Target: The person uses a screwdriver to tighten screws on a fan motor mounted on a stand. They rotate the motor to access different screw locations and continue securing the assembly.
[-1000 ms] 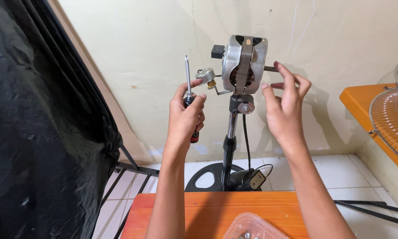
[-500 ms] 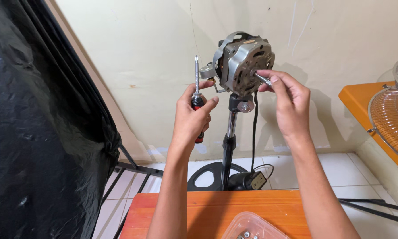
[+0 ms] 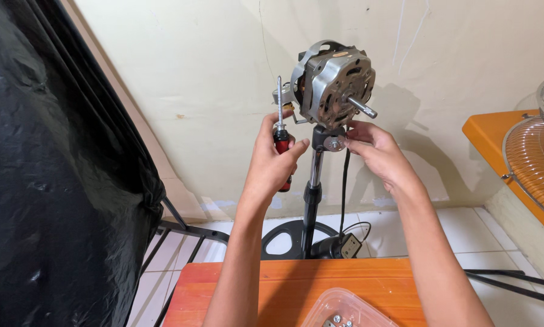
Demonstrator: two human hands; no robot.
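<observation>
A bare metal fan motor sits on top of a black stand pole, its shaft pointing right and towards me. My left hand grips a red-handled screwdriver upright, just left of the motor. My right hand is at the neck joint under the motor, its fingertips on a round silver knob.
A round black fan base rests on white floor tiles. An orange table lies near me with a clear plastic tub of small metal parts. A wire fan guard lies on an orange shelf at right. Black sheeting hangs at left.
The motor has turned so its shaft now faces right and forward. My right hand dropped from the shaft to the knob below. My left hand still holds the screwdriver.
</observation>
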